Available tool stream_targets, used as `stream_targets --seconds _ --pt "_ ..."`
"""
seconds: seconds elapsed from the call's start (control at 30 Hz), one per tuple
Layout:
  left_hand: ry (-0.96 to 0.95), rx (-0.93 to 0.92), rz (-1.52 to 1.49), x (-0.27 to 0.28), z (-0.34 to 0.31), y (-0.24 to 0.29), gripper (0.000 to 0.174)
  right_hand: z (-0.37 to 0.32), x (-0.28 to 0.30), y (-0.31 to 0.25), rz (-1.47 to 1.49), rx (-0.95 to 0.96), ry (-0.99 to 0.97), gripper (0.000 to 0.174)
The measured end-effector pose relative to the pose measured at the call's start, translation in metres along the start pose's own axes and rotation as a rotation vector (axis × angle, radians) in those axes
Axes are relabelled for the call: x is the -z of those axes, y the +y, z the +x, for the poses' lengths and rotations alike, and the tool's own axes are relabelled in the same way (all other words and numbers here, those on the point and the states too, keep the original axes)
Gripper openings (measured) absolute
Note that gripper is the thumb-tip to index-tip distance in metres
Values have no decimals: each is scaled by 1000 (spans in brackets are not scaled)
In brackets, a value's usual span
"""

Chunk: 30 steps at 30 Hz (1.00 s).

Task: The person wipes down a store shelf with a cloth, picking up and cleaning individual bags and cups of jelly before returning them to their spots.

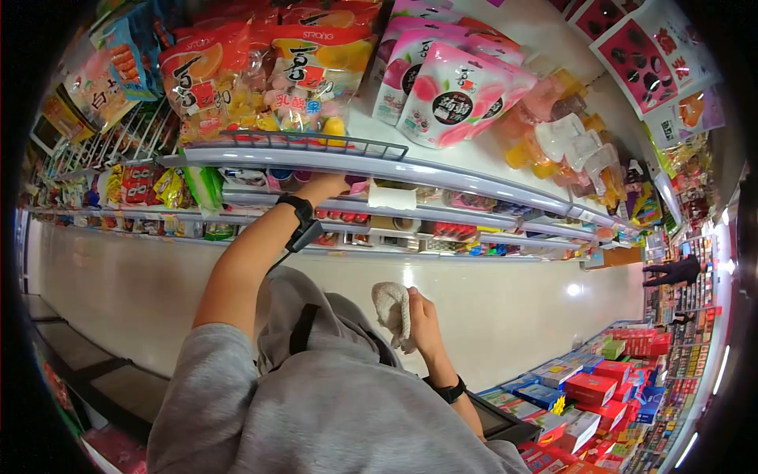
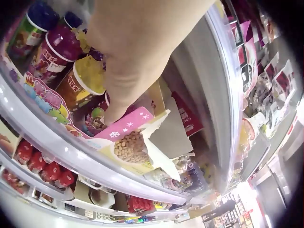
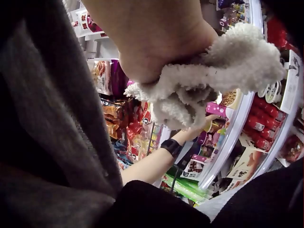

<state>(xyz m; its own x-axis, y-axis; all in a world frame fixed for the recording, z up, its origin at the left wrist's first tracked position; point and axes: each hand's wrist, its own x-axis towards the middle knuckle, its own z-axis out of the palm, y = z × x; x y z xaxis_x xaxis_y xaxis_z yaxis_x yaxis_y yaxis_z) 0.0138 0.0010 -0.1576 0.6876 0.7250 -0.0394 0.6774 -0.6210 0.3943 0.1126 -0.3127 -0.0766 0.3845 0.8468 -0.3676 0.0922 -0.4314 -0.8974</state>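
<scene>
My left hand (image 1: 335, 186) reaches under the upper shelf edge into the row below. In the left wrist view it dips into a pink display box (image 2: 124, 124) of small candy bottles, close beside a yellow-capped bottle (image 2: 84, 78) and a purple-capped bottle (image 2: 58, 43). Its fingertips are hidden there, and I cannot tell whether they grip a bottle. Held low in front of the body, my right hand (image 1: 425, 322) grips a crumpled off-white cloth (image 1: 389, 308). The fluffy cloth (image 3: 242, 59) bunches out beyond the palm in the right wrist view.
Beside the pink box stands a torn carton (image 2: 130, 148) with nuts pictured on it. Above, a wire rail (image 1: 316, 142) fronts bagged candies (image 1: 209, 79) and pink pouches (image 1: 454, 95). Stacked boxes (image 1: 588, 387) lie behind on the right; a person (image 1: 675, 271) stands far off.
</scene>
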Motion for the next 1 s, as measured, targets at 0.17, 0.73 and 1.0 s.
stream_targets --seconds 0.17,0.73,1.0 --pt "209 -171 -41 -7 -9 -13 53 -4 7 9 33 5 22 51" --pt "617 32 -639 27 -155 43 56 41 -4 -15 107 257 112 46" --pt "439 15 -1274 67 -202 99 61 46 -75 -80 -191 947 138 39"
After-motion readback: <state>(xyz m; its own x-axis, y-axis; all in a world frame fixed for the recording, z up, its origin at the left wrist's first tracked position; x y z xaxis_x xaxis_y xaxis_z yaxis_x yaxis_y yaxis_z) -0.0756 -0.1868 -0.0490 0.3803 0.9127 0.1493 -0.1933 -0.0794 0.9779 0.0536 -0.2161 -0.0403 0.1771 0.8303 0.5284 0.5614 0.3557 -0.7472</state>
